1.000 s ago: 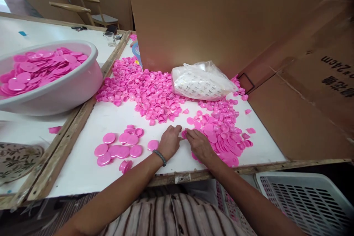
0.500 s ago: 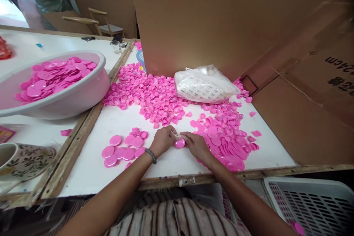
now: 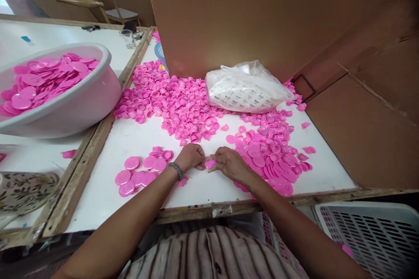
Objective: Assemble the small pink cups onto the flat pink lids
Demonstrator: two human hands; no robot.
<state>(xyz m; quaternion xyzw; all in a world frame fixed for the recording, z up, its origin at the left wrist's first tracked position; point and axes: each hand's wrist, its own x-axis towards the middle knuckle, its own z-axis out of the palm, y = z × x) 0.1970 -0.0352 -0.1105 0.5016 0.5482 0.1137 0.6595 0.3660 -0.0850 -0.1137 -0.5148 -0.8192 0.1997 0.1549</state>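
Both hands meet low over the white surface, near its front edge. Left hand, a beaded bracelet at its wrist: fingers bent and pinched at one side of a small pink piece. Right hand: thumb and fingers closed on the piece's other side. Piece sits between the two sets of fingertips; its exact form too small to tell.

Left of the left hand, a loose group of round pink discs, some overlapping, with a small pink cup beside them. Just right of the right hand, a heap of flat pink pieces, partly fanned. Beyond the hands, a wide spread of small pink cups; against its right part, a knotted clear bag with printed white contents. Cardboard stands upright behind. Far left, a pale basin full of pink discs.
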